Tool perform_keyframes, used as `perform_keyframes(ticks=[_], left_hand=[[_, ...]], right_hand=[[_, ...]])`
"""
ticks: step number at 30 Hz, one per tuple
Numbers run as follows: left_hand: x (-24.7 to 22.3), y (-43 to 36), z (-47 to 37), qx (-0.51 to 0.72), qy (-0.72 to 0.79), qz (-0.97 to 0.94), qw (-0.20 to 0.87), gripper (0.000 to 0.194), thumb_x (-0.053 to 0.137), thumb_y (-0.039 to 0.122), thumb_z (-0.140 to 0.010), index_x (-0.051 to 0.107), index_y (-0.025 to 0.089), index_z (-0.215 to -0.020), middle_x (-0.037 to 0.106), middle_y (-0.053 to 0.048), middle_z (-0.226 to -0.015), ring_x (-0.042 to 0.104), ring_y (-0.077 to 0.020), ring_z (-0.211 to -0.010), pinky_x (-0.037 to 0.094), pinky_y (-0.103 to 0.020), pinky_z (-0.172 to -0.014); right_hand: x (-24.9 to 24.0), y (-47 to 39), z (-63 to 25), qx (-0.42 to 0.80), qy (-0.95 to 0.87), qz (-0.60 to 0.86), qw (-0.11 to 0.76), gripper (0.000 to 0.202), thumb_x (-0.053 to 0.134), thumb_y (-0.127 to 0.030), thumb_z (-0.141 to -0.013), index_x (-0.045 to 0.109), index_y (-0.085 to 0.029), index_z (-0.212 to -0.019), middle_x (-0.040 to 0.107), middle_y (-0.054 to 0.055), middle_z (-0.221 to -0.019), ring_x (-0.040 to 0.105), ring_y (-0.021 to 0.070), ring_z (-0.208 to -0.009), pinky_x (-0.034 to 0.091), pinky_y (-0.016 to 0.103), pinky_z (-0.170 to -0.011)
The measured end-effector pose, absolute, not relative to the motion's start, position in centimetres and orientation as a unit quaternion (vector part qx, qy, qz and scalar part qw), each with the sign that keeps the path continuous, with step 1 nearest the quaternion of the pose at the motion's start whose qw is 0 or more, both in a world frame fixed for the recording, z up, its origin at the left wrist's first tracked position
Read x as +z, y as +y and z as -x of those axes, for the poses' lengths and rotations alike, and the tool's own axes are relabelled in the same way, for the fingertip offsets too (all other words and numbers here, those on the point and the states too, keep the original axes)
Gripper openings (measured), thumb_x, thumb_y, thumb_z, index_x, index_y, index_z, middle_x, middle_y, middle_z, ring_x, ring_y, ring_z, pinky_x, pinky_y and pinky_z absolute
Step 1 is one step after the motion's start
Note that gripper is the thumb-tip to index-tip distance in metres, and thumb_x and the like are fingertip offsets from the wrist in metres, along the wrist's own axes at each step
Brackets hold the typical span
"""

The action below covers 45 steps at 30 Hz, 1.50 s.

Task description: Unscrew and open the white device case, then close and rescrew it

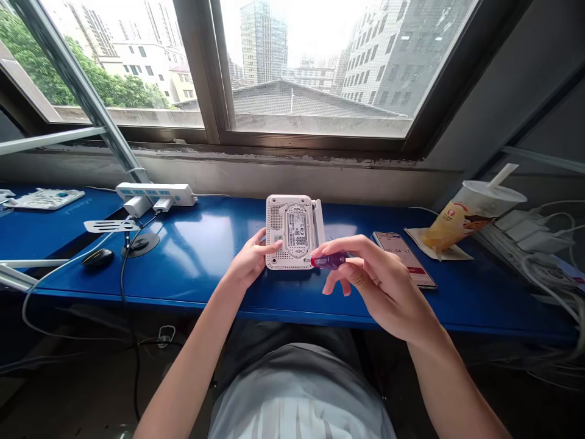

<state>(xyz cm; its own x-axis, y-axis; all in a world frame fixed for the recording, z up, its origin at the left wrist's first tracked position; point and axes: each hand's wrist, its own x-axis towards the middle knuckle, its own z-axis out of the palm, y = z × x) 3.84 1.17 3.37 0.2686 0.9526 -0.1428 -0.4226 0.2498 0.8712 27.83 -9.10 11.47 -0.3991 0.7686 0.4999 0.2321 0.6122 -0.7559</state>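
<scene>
A white router-like device (298, 228) is held above the blue table, its vented underside with an oval label panel facing me. My left hand (250, 259) grips its lower left edge, thumb on the face and the other fingers behind. In my right hand (375, 274) is a small screwdriver with a dark purple and red handle (329, 261), held between thumb and index finger. Its tip points left at the device's lower right corner, where a screw hole seems to be. Whether the tip touches the hole is too small to tell.
On the blue table (205, 274), a phone (414, 268) and a drink cup (473, 213) on a napkin are at right. A power strip (158, 194), a black mouse (98, 258) and cables are at left. White adapters (530, 231) crowd the far right.
</scene>
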Motion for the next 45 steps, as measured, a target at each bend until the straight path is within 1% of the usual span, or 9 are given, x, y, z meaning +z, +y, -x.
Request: perform_keyframes(ticks=[3, 8, 11, 16, 20, 28, 35, 40, 45], left_hand=[[3.4, 1.1, -3.9, 0.488, 0.357, -0.373, 0.704, 0.064, 0.089, 0.015, -0.081, 0.062, 0.016, -0.138, 0.074, -0.017, -0.136, 0.072, -0.0346, -0.124, 0.058, -0.049, -0.11], [3.6, 0.9, -3.8, 0.485, 0.35, -0.38, 0.706, 0.066, 0.09, 0.017, -0.08, 0.062, 0.016, -0.139, 0.074, -0.018, -0.135, 0.073, -0.0356, -0.123, 0.059, -0.051, -0.11], [3.6, 1.0, -3.8, 0.487, 0.353, -0.379, 0.704, 0.066, 0.09, 0.017, -0.079, 0.062, 0.016, -0.14, 0.073, -0.018, -0.136, 0.072, -0.0361, -0.124, 0.058, -0.052, -0.11], [3.5, 1.0, -3.9, 0.491, 0.358, -0.369, 0.703, 0.066, 0.091, 0.016, -0.079, 0.063, 0.016, -0.138, 0.073, -0.018, -0.137, 0.072, -0.0366, -0.125, 0.058, -0.053, -0.112], [3.5, 1.0, -3.9, 0.49, 0.362, -0.366, 0.703, 0.065, 0.091, 0.015, -0.079, 0.063, 0.016, -0.138, 0.073, -0.018, -0.137, 0.072, -0.0364, -0.126, 0.057, -0.053, -0.113], [3.4, 1.1, -3.8, 0.488, 0.366, -0.368, 0.702, 0.066, 0.092, 0.016, -0.078, 0.062, 0.017, -0.137, 0.073, -0.018, -0.136, 0.07, -0.0372, -0.129, 0.056, -0.056, -0.115], [3.6, 1.0, -3.9, 0.488, 0.368, -0.364, 0.703, 0.067, 0.091, 0.014, -0.078, 0.061, 0.016, -0.138, 0.074, -0.018, -0.134, 0.071, -0.038, -0.126, 0.057, -0.057, -0.113], [3.7, 0.9, -3.9, 0.489, 0.37, -0.366, 0.7, 0.065, 0.088, 0.012, -0.081, 0.059, 0.016, -0.139, 0.073, -0.019, -0.135, 0.072, -0.0371, -0.126, 0.057, -0.057, -0.113], [3.5, 1.0, -3.9, 0.489, 0.363, -0.371, 0.701, 0.064, 0.089, 0.013, -0.08, 0.061, 0.015, -0.138, 0.074, -0.018, -0.134, 0.072, -0.0366, -0.126, 0.057, -0.055, -0.113]], right_hand=[[11.7, -9.3, -27.7, 0.304, -0.793, 0.306, 0.431, 0.02, 0.053, -0.03, -0.114, 0.07, -0.024, -0.123, 0.074, 0.009, -0.123, 0.077, 0.0141, -0.082, 0.06, 0.024, -0.063], [11.4, -9.1, -27.0, 0.24, -0.789, 0.326, 0.462, 0.015, 0.077, -0.032, -0.101, 0.08, -0.026, -0.115, 0.073, 0.008, -0.116, 0.076, 0.0203, -0.097, 0.064, 0.028, -0.072], [11.3, -9.0, -26.8, 0.217, -0.785, 0.328, 0.478, 0.016, 0.079, -0.028, -0.1, 0.081, -0.028, -0.116, 0.074, 0.006, -0.111, 0.075, 0.0185, -0.093, 0.063, 0.027, -0.071], [11.5, -9.0, -27.3, 0.316, -0.77, 0.325, 0.45, 0.019, 0.066, -0.033, -0.109, 0.07, -0.026, -0.126, 0.077, 0.005, -0.117, 0.075, 0.0128, -0.071, 0.062, 0.027, -0.066], [11.6, -9.1, -27.6, 0.339, -0.77, 0.332, 0.426, 0.02, 0.058, -0.037, -0.112, 0.067, -0.024, -0.126, 0.076, 0.009, -0.125, 0.078, 0.0151, -0.08, 0.059, 0.024, -0.061], [11.3, -8.6, -27.5, 0.308, -0.765, 0.321, 0.466, 0.02, 0.074, -0.035, -0.103, 0.079, -0.026, -0.12, 0.069, 0.009, -0.123, 0.073, 0.017, -0.089, 0.067, 0.031, -0.076], [11.1, -8.2, -27.7, 0.327, -0.748, 0.329, 0.475, 0.024, 0.078, -0.032, -0.101, 0.075, -0.027, -0.124, 0.072, 0.006, -0.116, 0.074, 0.0152, -0.08, 0.067, 0.03, -0.072], [11.2, -8.4, -27.8, 0.366, -0.741, 0.324, 0.461, 0.017, 0.068, -0.035, -0.107, 0.068, -0.025, -0.121, 0.074, 0.005, -0.118, 0.077, 0.013, -0.074, 0.062, 0.023, -0.063], [11.0, -8.2, -27.5, 0.351, -0.74, 0.32, 0.477, 0.029, 0.083, -0.035, -0.096, 0.07, -0.024, -0.12, 0.068, 0.007, -0.125, 0.073, 0.014, -0.08, 0.068, 0.032, -0.078]])
